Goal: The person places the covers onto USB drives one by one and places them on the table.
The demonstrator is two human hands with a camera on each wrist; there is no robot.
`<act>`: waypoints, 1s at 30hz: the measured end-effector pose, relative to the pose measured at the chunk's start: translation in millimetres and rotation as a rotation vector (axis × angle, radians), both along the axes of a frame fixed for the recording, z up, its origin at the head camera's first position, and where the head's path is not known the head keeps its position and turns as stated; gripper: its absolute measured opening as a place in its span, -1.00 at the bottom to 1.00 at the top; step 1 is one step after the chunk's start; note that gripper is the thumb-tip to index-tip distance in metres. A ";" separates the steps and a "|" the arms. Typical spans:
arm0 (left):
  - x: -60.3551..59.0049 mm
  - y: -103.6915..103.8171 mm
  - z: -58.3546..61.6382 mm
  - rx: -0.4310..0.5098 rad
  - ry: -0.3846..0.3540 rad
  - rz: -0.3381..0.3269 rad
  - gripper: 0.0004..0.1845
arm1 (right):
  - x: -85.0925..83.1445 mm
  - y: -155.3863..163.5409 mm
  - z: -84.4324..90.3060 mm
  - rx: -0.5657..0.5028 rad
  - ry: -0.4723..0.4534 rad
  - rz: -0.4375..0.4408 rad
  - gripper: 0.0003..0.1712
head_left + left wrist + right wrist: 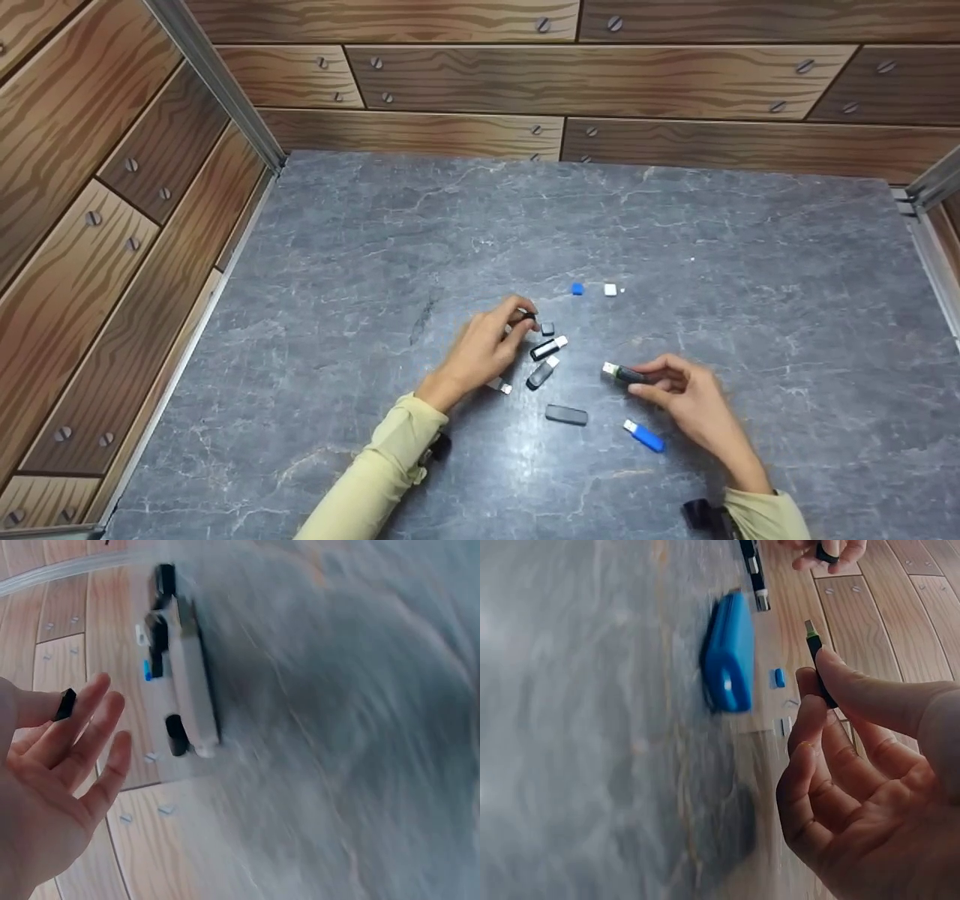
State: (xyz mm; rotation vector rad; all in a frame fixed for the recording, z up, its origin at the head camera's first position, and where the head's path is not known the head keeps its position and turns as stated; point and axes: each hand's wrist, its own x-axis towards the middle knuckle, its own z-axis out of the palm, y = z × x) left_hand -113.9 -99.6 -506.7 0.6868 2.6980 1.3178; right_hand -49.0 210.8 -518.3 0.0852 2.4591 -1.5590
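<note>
My left hand pinches a small black cap between thumb and forefinger; the left wrist view shows that cap at the fingertips with the other fingers spread. Thumb and fingers of my right hand hold a black USB stick, its bare green-tipped plug pointing left. In the right wrist view the stick stands out past the fingertips. Between my hands lie two black-and-white sticks and another small black cap.
A blue USB stick lies just in front of my right hand, with a black piece to its left. A blue cap and a white cap sit farther back. Wood-look walls enclose the grey stone-look surface.
</note>
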 end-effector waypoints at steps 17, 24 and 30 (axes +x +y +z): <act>12.7 17.3 8.0 0.243 -0.225 0.029 -0.85 | -0.5 -12.1 1.0 -0.151 -0.050 0.006 -0.62; 18.0 25.5 0.1 0.345 -0.536 0.007 -0.87 | -1.1 -17.3 1.4 -0.166 -0.086 0.020 -0.60; 20.3 32.4 -5.2 0.350 -0.594 -0.046 -0.88 | -0.7 -21.4 0.8 -0.199 -0.091 0.031 -0.59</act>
